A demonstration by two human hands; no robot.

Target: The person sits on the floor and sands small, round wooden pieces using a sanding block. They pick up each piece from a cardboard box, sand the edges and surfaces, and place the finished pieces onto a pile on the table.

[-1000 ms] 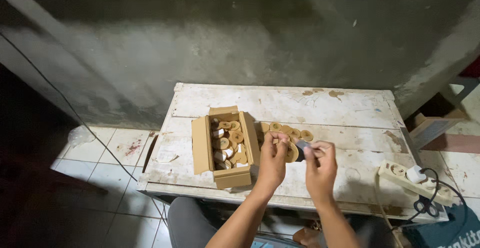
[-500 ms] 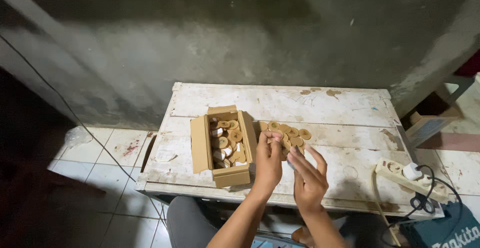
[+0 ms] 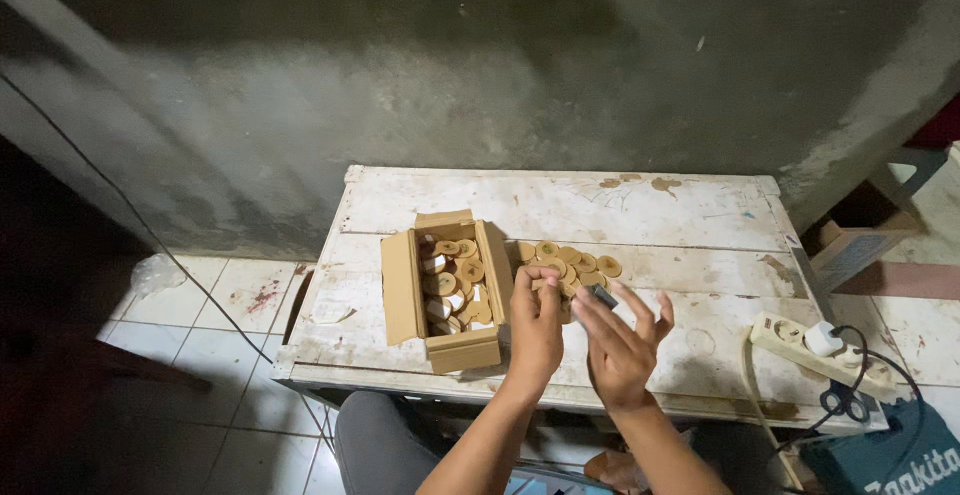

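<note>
An open cardboard box (image 3: 445, 295) of round tan discs is seen at the left of the worn white table (image 3: 650, 205), its long axis running from the near edge toward the wall. Just right of it, the left hand (image 3: 535, 325) is held upright, fingers closed on a disc at its fingertips. A loose pile of discs (image 3: 572, 260) lies just beyond both hands. The right hand (image 3: 620, 340) is spread, fingers wide, with a small dark piece (image 3: 604, 297) pinched at thumb and forefinger, pointing up-left toward the pile. A white power strip (image 3: 815, 345) lies far right.
</note>
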